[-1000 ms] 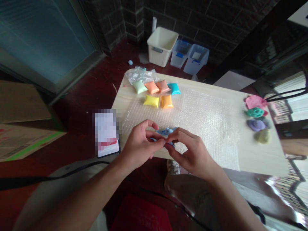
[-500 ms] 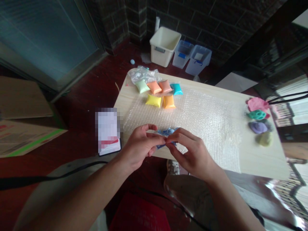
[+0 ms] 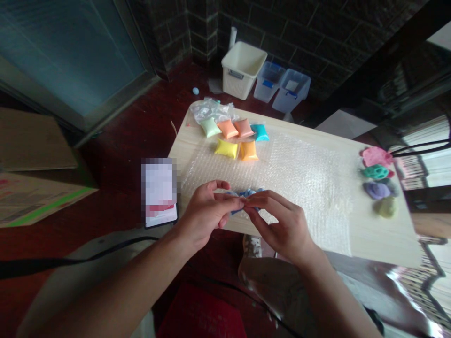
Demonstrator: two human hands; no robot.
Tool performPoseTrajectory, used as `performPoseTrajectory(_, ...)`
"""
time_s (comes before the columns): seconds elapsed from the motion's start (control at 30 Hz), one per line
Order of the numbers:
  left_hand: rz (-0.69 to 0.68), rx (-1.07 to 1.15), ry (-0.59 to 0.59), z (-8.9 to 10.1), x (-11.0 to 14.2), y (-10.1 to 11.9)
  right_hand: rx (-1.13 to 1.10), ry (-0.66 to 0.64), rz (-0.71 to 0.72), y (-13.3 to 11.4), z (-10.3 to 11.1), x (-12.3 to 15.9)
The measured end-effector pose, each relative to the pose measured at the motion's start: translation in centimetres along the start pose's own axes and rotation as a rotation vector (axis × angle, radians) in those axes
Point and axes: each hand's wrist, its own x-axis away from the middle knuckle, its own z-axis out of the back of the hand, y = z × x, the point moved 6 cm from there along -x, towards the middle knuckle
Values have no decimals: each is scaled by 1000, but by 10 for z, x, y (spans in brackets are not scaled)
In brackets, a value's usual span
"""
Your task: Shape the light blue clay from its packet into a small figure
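Observation:
My left hand [image 3: 206, 211] and my right hand [image 3: 280, 220] meet at the fingertips above the near edge of the table. Both are closed in a pinch around a lump of blue clay [image 3: 248, 193], which shows in pieces behind and between the fingers. What lies right at the touching fingertips is hidden. Beyond the hands lie soft filled packets: a yellow packet [image 3: 226, 149], an orange packet [image 3: 248, 150], a pale green packet [image 3: 210, 127], a peach packet [image 3: 228, 129], a salmon packet [image 3: 244, 128] and a turquoise packet [image 3: 260, 132].
Bubble wrap [image 3: 306, 183] covers much of the wooden table [image 3: 384, 239]. Shaped clay pieces, pink [image 3: 376, 157], green [image 3: 375, 172], purple [image 3: 377, 190] and yellowish [image 3: 386, 207], sit at the right end. Clear plastic bags [image 3: 213, 110] lie at the far left corner. A phone [image 3: 160, 219] is left.
My fingertips stay together and shift only slightly, with the blue clay still between the hands. The whole view has moved a little; the packets lie as before.

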Motion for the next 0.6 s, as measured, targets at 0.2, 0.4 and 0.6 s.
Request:
performPoseTrajectory(0.2, -117, -42, 9, -2, 4, 5, 76, 135, -100, 0, 2, 1)
performPoseTrajectory(0.4, -239, -108, -14, -3, 7, 8, 179, 156, -90, -4, 2, 0)
performPoseTrajectory(0.6, -245, -191, -89, -4, 8, 9, -22, 108, -204, 9, 2, 0)
